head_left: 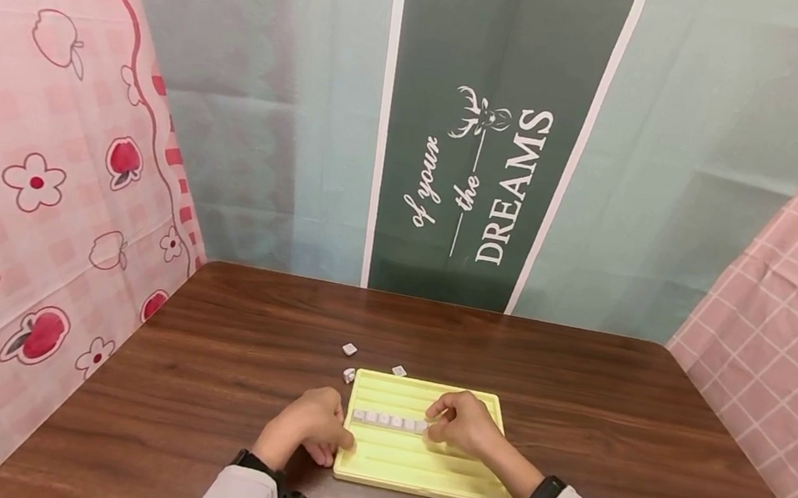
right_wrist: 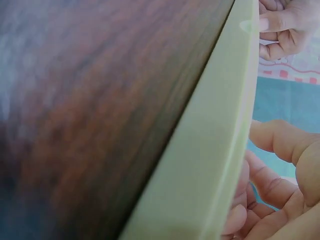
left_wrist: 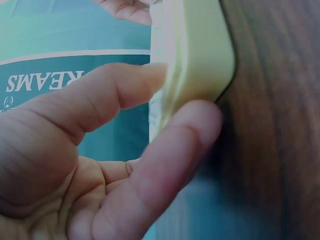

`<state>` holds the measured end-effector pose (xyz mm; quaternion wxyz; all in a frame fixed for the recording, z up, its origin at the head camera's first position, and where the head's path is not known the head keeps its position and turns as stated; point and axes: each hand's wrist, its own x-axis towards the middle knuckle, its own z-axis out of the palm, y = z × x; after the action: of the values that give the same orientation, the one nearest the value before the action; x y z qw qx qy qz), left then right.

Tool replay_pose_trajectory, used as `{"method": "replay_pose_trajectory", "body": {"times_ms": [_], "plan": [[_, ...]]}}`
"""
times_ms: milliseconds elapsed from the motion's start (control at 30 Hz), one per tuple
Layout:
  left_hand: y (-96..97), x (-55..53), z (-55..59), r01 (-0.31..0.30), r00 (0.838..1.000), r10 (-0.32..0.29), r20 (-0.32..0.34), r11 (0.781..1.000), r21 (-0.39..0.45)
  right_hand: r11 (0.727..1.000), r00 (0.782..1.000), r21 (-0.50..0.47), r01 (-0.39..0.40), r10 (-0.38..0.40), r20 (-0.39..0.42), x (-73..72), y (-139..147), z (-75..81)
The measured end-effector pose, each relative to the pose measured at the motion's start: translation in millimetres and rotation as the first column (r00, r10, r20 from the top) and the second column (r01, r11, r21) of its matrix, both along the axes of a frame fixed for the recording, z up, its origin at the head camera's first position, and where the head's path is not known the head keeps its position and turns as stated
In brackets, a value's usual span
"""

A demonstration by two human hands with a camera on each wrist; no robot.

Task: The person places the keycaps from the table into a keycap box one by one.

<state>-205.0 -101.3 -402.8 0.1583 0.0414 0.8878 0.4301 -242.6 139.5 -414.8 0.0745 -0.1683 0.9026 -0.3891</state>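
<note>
A shallow pale-yellow tray (head_left: 415,469) with long ridges lies on the brown table. Across its middle runs a row of small white keycap-like tiles (head_left: 384,420), their markings too small to read. My left hand (head_left: 317,422) grips the tray's left edge; in the left wrist view its thumb lies over the rim and a finger (left_wrist: 165,160) presses the outer wall. My right hand (head_left: 464,426) is over the tray, thumb and index finger pinching at the tile at the row's right end. The tray's wall (right_wrist: 200,155) hides those fingertips in the right wrist view.
Behind the tray's far left corner lie three loose white tiles, one farther back (head_left: 349,349), one by the rim (head_left: 399,371) and one near the corner (head_left: 349,375). Printed cloths (head_left: 297,101) hang behind and beside the wooden table (head_left: 244,330).
</note>
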Motion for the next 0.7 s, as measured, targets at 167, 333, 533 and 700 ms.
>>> {"method": "replay_pose_trajectory", "body": {"times_ms": [167,333,533,700], "plan": [[-5.0,-0.6,5.6,-0.001,1.0,0.001,0.01,1.0,0.011,0.999,1.0,0.033,0.0,0.001,-0.026,1.8,-1.7,7.0],[-6.8,-2.9,8.1,-0.001,1.0,0.001,0.015,1.0,0.002,0.998,0.998,0.067,-0.012,0.016,-0.065,2.3,-3.2,11.6],[-6.6,-5.7,10.2,0.003,1.0,-0.004,-0.023,0.999,-0.039,0.985,0.991,0.174,-0.001,0.024,-0.134,6.1,-4.4,17.7],[-6.6,-8.6,15.7,0.019,0.993,-0.034,-0.111,0.99,-0.137,0.956,0.977,0.288,0.058,0.005,-0.213,10.3,-3.7,29.0]]}}
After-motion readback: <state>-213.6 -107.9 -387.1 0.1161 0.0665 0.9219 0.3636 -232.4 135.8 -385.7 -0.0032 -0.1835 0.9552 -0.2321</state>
